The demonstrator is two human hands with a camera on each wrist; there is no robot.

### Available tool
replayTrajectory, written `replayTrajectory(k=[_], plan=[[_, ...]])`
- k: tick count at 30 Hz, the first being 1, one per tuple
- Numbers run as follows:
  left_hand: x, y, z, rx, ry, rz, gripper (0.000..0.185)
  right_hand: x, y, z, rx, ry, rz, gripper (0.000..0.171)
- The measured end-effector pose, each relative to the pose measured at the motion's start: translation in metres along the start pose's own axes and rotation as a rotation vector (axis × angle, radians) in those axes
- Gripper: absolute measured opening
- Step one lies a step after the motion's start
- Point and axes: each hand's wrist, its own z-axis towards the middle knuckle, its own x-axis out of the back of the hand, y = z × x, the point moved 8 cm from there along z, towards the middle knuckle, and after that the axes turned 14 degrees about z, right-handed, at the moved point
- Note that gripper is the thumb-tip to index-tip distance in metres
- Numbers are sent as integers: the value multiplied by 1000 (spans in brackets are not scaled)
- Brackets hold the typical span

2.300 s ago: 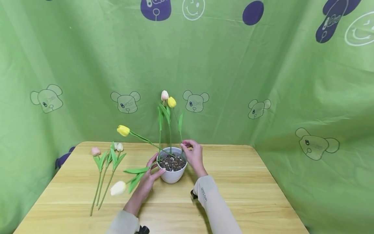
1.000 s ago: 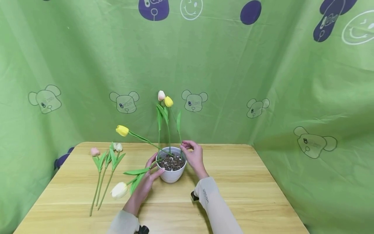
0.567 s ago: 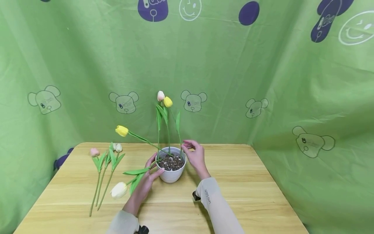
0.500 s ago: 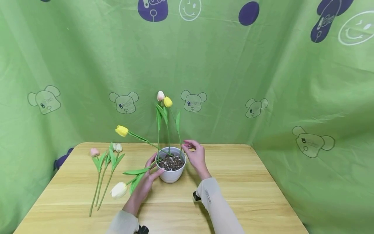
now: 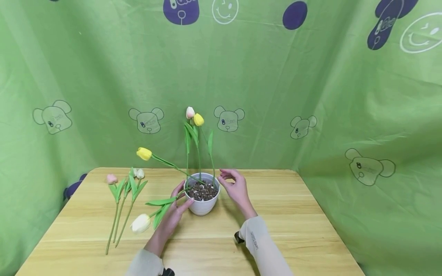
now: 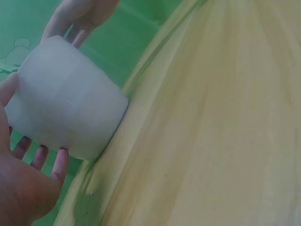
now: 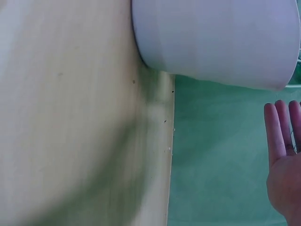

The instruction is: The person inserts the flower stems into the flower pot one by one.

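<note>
Lay loose on wooden table (image 5: 293, 214) at left: pink tulip (image 5: 112, 178), small cream tulip (image 5: 140, 173), stems side by side, running toward near edge. Hung behind and along both sides: green cloth backdrop (image 5: 103, 69), printed with bear heads, purple shapes, smiley faces. Showed dark purple patch (image 5: 73, 188) beside table's left rear corner.

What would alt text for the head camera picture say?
A person's left hand rests against a white pot of tulips on a wooden table; the right hand hovers open beside it. More tulips lie left.
</note>
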Motion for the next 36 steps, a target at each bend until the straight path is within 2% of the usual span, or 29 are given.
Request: replayTrajectory(k=[6, 10, 12, 16, 18, 22, 26, 29, 36], plan=[[9, 3, -9, -14, -10, 49, 78, 4, 10, -11, -31, -86, 72, 41], [25, 10, -19, -61, 13, 118, 78, 1, 18, -16, -62, -164, 100, 47], [36, 13, -24, -90, 36, 184, 75, -2, 22, -18, -90, -190, 91, 49], [61, 18, -33, -96, 65, 243, 71, -6, 26, -20, -135, -219, 73, 49], [76, 19, -35, -99, 72, 237, 71, -8, 25, -21, -144, -229, 76, 48], [110, 19, -37, -96, 119, 258, 70, -11, 12, -26, -161, -242, 91, 46], [141, 17, -43, -33, 167, 322, 65, -13, -4, -30, -152, -248, 107, 45], [161, 14, -50, 25, 196, 363, 65, -13, -4, -30, -148, -241, 118, 44], [203, -1, -64, 54, 258, 469, 64, -13, -1, -30, -163, -241, 135, 45]])
